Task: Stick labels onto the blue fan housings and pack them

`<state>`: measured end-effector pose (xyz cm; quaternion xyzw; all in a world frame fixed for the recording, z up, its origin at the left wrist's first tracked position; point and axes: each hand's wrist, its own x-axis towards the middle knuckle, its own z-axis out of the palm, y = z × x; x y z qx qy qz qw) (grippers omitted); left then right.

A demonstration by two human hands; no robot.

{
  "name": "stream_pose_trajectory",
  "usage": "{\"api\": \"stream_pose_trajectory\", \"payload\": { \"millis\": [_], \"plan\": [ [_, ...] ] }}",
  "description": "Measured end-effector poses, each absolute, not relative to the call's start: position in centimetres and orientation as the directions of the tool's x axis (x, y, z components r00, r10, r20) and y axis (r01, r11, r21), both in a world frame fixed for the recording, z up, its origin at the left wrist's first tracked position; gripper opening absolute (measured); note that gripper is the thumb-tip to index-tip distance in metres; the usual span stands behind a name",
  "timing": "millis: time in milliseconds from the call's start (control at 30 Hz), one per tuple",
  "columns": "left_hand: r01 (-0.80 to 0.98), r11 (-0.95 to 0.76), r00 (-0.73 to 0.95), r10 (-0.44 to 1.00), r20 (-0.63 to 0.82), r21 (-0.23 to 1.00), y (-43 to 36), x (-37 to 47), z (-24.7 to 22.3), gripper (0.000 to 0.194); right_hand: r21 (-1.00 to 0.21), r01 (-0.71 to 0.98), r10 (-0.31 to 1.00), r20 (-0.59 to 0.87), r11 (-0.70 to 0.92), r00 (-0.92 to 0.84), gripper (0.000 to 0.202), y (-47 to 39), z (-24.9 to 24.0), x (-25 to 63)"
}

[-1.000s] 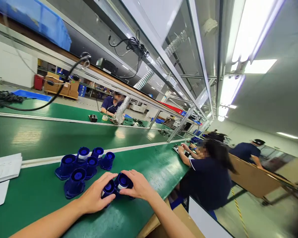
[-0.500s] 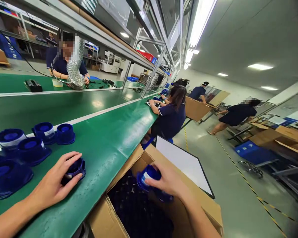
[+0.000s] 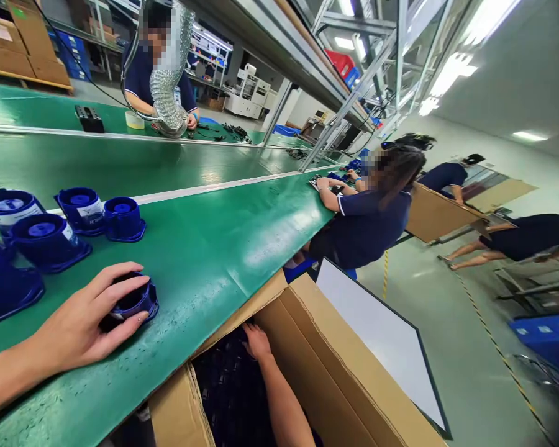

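Observation:
My left hand (image 3: 100, 313) is wrapped round a round blue plastic housing (image 3: 149, 299) that rests on the green bench top (image 3: 200, 261). Its thumb and fingers grip the rim from both sides. Deep in an open cardboard box (image 3: 317, 366) is my right hand (image 3: 259, 341), near the far corner. Shadow hides its fingertips, and whether they hold anything does not show. Dark blue parts (image 3: 233, 379) fill the box below it. Left of my left hand stand several more blue housings (image 3: 44, 239), some with white labels.
A white board with a dark frame (image 3: 382, 329) leans beyond the box. Farther along the bench sits a co-worker in a dark shirt (image 3: 372, 217). Across the bench another person works behind a silver flexible duct (image 3: 165, 93). Metal posts (image 3: 345, 115) rise from the bench.
My right hand, which held a blue housing above the box, has gone down into the box, and that housing is out of sight. My left hand keeps its grip. The view has shifted.

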<state>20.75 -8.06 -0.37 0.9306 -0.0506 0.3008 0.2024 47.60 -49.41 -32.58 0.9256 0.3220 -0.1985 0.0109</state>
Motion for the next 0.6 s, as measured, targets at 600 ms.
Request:
{"api": "stream_pose_trajectory", "payload": {
  "millis": [600],
  "plan": [
    [-0.204,-0.891,0.826,0.066,0.559,0.406,-7.5,20.7,-1.1,0.063,-0.215,0.188,0.24,-0.246,-0.958,0.939,0.053,-54.6,-37.4,45.8]
  ]
}}
